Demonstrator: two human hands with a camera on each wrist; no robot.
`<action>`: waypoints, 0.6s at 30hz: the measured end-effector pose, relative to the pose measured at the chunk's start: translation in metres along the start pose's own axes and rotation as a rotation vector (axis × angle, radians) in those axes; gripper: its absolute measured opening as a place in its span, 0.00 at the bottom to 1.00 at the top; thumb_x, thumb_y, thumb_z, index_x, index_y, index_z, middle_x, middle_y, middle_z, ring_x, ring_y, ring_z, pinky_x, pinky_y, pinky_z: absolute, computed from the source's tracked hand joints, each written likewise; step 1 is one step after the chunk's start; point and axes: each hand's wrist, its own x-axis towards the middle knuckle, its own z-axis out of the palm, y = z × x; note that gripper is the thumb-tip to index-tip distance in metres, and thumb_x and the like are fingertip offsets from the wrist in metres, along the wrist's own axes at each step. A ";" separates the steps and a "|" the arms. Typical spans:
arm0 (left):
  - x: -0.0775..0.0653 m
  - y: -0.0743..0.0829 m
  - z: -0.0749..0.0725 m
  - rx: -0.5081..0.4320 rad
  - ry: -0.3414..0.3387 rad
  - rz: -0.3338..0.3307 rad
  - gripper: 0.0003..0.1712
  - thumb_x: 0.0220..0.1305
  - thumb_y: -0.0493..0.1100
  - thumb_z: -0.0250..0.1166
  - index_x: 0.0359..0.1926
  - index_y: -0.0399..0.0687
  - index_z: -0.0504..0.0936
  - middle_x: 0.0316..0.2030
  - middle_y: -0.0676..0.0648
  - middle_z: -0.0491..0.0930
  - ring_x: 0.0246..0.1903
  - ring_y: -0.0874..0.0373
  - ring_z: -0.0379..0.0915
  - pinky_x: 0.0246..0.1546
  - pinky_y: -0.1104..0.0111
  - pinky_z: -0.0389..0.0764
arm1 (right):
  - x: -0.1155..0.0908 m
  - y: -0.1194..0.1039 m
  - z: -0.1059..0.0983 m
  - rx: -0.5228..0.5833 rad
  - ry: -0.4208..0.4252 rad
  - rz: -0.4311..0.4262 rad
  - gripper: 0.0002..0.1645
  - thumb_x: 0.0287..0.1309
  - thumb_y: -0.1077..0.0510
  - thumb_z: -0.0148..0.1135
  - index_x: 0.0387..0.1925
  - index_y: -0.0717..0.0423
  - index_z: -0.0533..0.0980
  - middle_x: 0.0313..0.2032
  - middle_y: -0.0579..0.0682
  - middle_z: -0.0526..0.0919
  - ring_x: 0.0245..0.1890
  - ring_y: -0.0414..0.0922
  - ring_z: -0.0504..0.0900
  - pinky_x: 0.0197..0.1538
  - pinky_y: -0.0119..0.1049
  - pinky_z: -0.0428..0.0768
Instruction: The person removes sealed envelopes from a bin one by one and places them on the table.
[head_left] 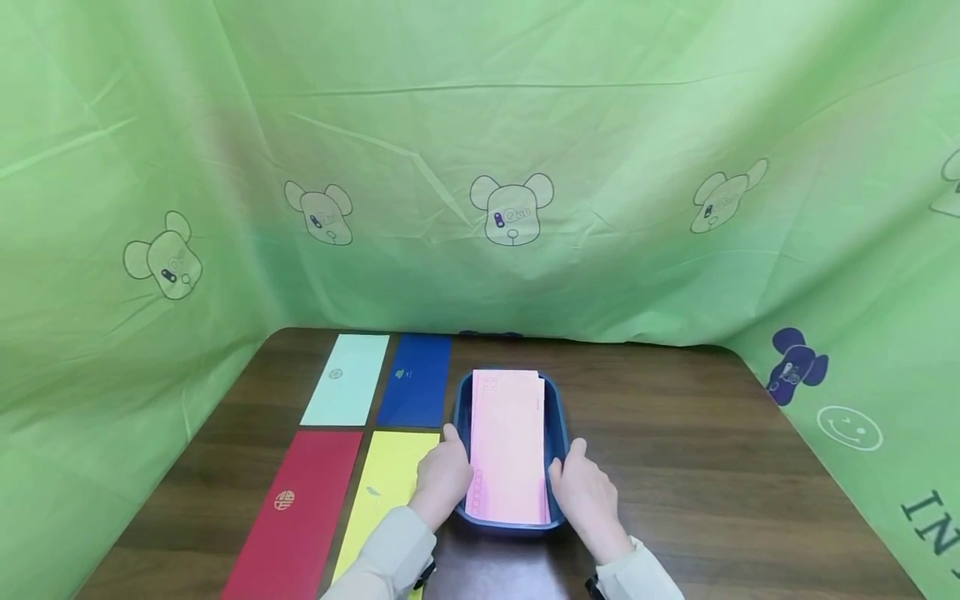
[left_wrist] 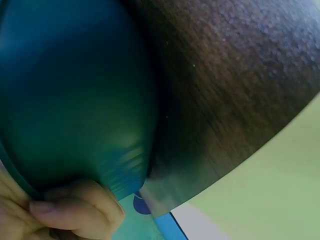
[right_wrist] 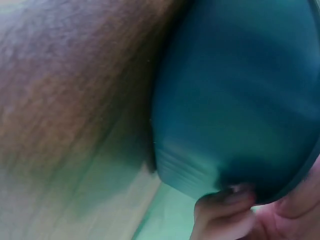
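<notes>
A blue plastic tray (head_left: 556, 433) with rounded corners stands at the middle of the table, and a stack of pink envelopes (head_left: 508, 450) lies in it. My left hand (head_left: 442, 477) grips its left side, thumb along the rim. On the opposite side my right hand (head_left: 588, 493) holds the rim in the same way. Curled fingers of the left hand (left_wrist: 75, 210) press under the rim against the tray's outer wall (left_wrist: 75, 100) in the left wrist view. The right wrist view shows the right hand's fingers (right_wrist: 225, 212) bent against the other wall (right_wrist: 235, 100). Whether the base touches the table cannot be told.
Left of the tray, flat on the wooden table (head_left: 675, 433), lie a pale mint envelope (head_left: 347, 392), a dark blue one (head_left: 416, 392), a red one (head_left: 307, 508) and a yellow one (head_left: 390, 475). A green cloth (head_left: 615, 275) with printed bears hangs around the table.
</notes>
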 end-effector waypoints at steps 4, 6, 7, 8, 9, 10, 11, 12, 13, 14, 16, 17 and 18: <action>0.000 -0.001 0.000 0.025 0.006 0.023 0.19 0.58 0.33 0.57 0.48 0.32 0.62 0.14 0.41 0.68 0.14 0.51 0.67 0.18 0.64 0.69 | 0.001 -0.004 0.004 0.002 0.118 -0.051 0.19 0.58 0.57 0.55 0.40 0.71 0.66 0.29 0.63 0.75 0.25 0.54 0.75 0.25 0.49 0.76; 0.001 -0.001 0.000 0.035 0.009 0.030 0.17 0.58 0.33 0.56 0.47 0.32 0.62 0.13 0.42 0.68 0.14 0.52 0.66 0.16 0.66 0.66 | 0.001 -0.006 0.007 0.003 0.194 -0.098 0.20 0.56 0.58 0.58 0.42 0.72 0.68 0.32 0.64 0.74 0.30 0.56 0.75 0.29 0.51 0.78; 0.001 -0.001 0.000 0.039 0.006 0.030 0.17 0.58 0.33 0.56 0.46 0.33 0.62 0.13 0.42 0.68 0.13 0.52 0.65 0.16 0.66 0.65 | 0.001 -0.007 0.009 0.001 0.226 -0.119 0.21 0.55 0.59 0.59 0.43 0.73 0.69 0.34 0.65 0.74 0.33 0.57 0.74 0.32 0.52 0.79; 0.001 -0.001 0.000 0.043 0.007 0.034 0.17 0.58 0.33 0.56 0.46 0.33 0.62 0.13 0.42 0.67 0.13 0.52 0.65 0.16 0.66 0.64 | 0.001 -0.008 0.010 0.003 0.254 -0.139 0.21 0.54 0.60 0.60 0.44 0.73 0.70 0.35 0.65 0.73 0.35 0.58 0.73 0.33 0.53 0.79; 0.001 -0.002 0.001 0.041 0.005 0.034 0.16 0.58 0.33 0.57 0.46 0.33 0.62 0.13 0.42 0.67 0.13 0.52 0.65 0.16 0.66 0.64 | 0.001 -0.008 0.011 0.005 0.275 -0.156 0.21 0.53 0.61 0.61 0.44 0.73 0.71 0.36 0.66 0.73 0.36 0.58 0.73 0.34 0.53 0.79; 0.002 -0.002 0.001 0.038 0.003 0.035 0.17 0.58 0.33 0.57 0.46 0.33 0.62 0.13 0.42 0.68 0.13 0.52 0.66 0.16 0.66 0.64 | 0.001 -0.009 0.011 0.008 0.287 -0.171 0.20 0.53 0.61 0.61 0.44 0.73 0.72 0.36 0.66 0.73 0.37 0.58 0.72 0.34 0.52 0.79; 0.002 -0.002 0.002 0.039 0.005 0.038 0.17 0.58 0.33 0.57 0.46 0.33 0.62 0.13 0.42 0.67 0.13 0.52 0.66 0.16 0.66 0.64 | 0.001 -0.010 0.012 0.010 0.299 -0.187 0.19 0.52 0.62 0.62 0.43 0.73 0.74 0.37 0.66 0.73 0.37 0.58 0.72 0.34 0.52 0.79; 0.002 -0.002 0.002 0.040 0.007 0.040 0.17 0.58 0.33 0.57 0.46 0.33 0.62 0.13 0.42 0.67 0.13 0.52 0.66 0.16 0.66 0.65 | 0.001 -0.011 0.012 0.010 0.306 -0.200 0.18 0.52 0.63 0.62 0.42 0.72 0.75 0.37 0.65 0.73 0.37 0.57 0.72 0.34 0.51 0.79; 0.002 -0.002 0.002 0.045 0.007 0.042 0.17 0.58 0.33 0.57 0.46 0.33 0.62 0.13 0.42 0.67 0.13 0.52 0.66 0.16 0.66 0.65 | 0.000 -0.013 0.012 0.014 0.309 -0.214 0.16 0.51 0.64 0.62 0.41 0.72 0.76 0.36 0.65 0.73 0.37 0.57 0.72 0.33 0.50 0.79; 0.002 -0.002 0.002 0.048 0.007 0.042 0.17 0.59 0.33 0.57 0.46 0.33 0.62 0.13 0.42 0.67 0.13 0.52 0.66 0.16 0.66 0.65 | 0.001 -0.014 0.011 0.017 0.311 -0.231 0.15 0.51 0.64 0.62 0.40 0.71 0.77 0.36 0.64 0.74 0.36 0.56 0.72 0.33 0.49 0.80; 0.002 -0.002 0.002 0.052 0.006 0.035 0.17 0.59 0.34 0.57 0.47 0.34 0.63 0.13 0.42 0.67 0.13 0.52 0.66 0.16 0.65 0.66 | 0.001 -0.019 0.010 0.018 0.303 -0.268 0.11 0.51 0.65 0.62 0.37 0.69 0.78 0.34 0.63 0.75 0.34 0.54 0.73 0.32 0.48 0.81; 0.002 -0.002 0.001 0.057 0.007 0.033 0.17 0.59 0.34 0.57 0.47 0.34 0.63 0.13 0.42 0.67 0.14 0.52 0.66 0.17 0.65 0.67 | 0.001 -0.021 0.010 0.017 0.298 -0.289 0.10 0.51 0.66 0.62 0.36 0.68 0.78 0.33 0.62 0.76 0.33 0.54 0.74 0.31 0.47 0.81; 0.002 -0.002 0.001 0.061 0.008 0.032 0.17 0.59 0.34 0.57 0.47 0.34 0.63 0.13 0.42 0.67 0.14 0.52 0.66 0.17 0.65 0.67 | 0.001 -0.024 0.010 0.014 0.289 -0.303 0.09 0.50 0.66 0.62 0.35 0.68 0.78 0.31 0.61 0.77 0.32 0.54 0.75 0.30 0.47 0.81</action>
